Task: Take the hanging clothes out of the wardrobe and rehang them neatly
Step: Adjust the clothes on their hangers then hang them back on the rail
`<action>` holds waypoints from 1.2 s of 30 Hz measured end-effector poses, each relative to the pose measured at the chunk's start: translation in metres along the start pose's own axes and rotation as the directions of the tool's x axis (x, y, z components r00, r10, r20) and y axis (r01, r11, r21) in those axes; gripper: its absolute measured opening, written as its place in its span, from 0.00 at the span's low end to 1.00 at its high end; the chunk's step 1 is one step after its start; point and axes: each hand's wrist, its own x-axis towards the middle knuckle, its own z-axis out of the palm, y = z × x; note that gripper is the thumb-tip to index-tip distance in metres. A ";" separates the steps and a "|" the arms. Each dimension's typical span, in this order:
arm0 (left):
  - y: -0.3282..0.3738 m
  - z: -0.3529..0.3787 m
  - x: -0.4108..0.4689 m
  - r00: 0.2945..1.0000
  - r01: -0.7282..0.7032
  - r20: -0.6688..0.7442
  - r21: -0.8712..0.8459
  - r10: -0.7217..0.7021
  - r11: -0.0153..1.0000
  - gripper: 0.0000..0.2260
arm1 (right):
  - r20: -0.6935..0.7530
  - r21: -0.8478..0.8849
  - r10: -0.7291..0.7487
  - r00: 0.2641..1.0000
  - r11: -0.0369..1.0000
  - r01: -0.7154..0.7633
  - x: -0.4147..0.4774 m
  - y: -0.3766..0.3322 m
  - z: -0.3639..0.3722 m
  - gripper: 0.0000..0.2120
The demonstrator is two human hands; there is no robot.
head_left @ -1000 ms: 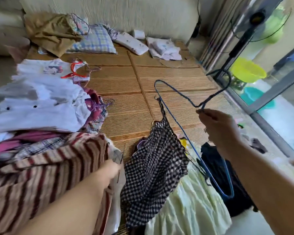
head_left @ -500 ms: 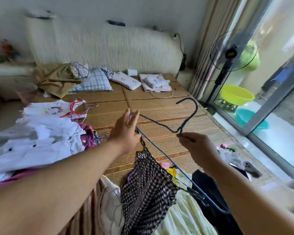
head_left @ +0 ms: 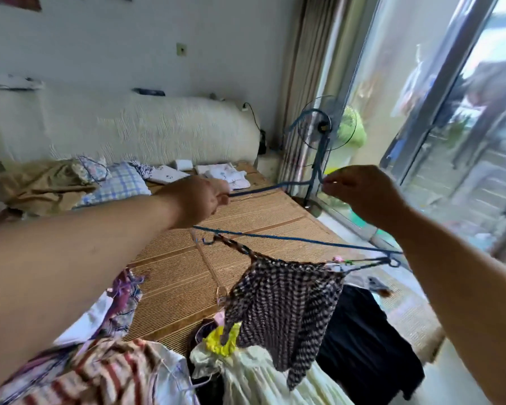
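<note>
Pinching the hanger (head_left: 275, 187) just under its hook, the right hand (head_left: 362, 197) holds it up over the bed (head_left: 246, 217); the left hand (head_left: 199, 200) curls round the wire of the other shoulder, so both are closed on it; the checked top (head_left: 284, 302) dangles below by its thin straps, one seemingly caught at each end of the hanger, hanging a bit skewed. By my reckoning this one is nearly squared up but not on any rail; plenty left too, with a striped shirt (head_left: 114, 372), a pale dress (head_left: 260, 384) and a black garment (head_left: 362, 331) heaped underneath. No wardrobe in shot; the fingertips blur, and the hook gets lost against the fan (head_left: 323, 127).
</note>
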 end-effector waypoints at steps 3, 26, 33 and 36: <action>0.034 -0.007 -0.015 0.993 -0.116 -0.008 0.150 0.119 0.982 0.08 | -0.018 -0.111 0.008 1.000 0.994 -0.010 -0.021 0.003 -0.029 0.09; 0.073 0.171 -0.057 0.923 0.059 0.385 -0.094 -0.019 0.994 0.26 | 0.318 -0.146 0.300 0.899 0.953 -0.267 -0.077 0.115 0.075 0.09; 0.002 0.299 -0.031 0.813 0.263 0.509 0.110 -0.281 0.959 0.36 | 0.531 -0.103 0.271 0.803 0.961 -0.256 -0.060 0.203 0.263 0.10; -0.034 0.355 -0.015 0.754 0.382 0.506 0.182 -0.419 0.906 0.38 | 0.556 -0.140 0.129 0.821 0.988 -0.060 -0.042 0.234 0.339 0.10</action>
